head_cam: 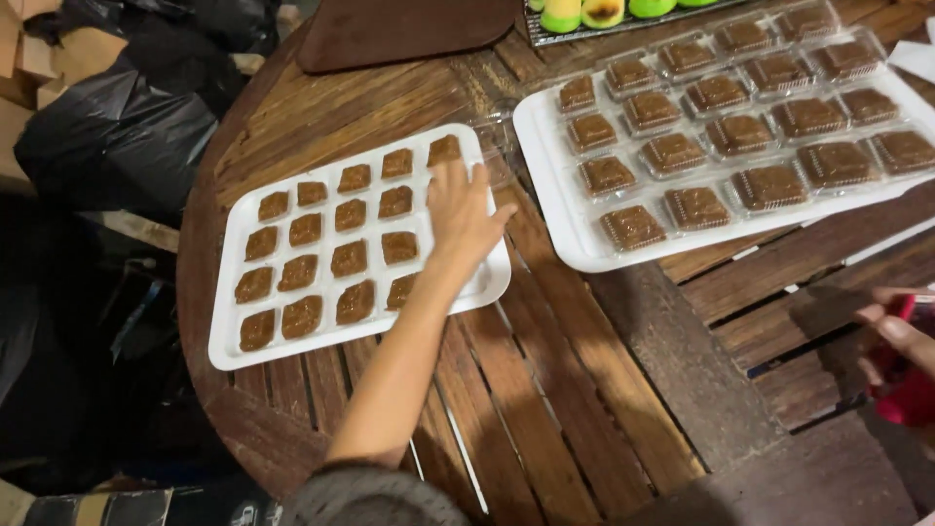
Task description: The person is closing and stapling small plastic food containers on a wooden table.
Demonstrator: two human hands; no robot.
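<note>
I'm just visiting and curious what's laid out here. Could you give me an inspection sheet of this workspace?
Surface: round wooden slatted table.
Job's things: white tray of bare brown squares; second white tray of brown squares in clear plastic boxes.
Clutter: dark brown board; tray of green and yellow sweets at the top edge.
Grippers: left hand rests flat on the near tray, holding nothing; right hand holds a red object, kind unclear.
Cables: nothing seen.
Surroundings: black plastic bags, cardboard.
</note>
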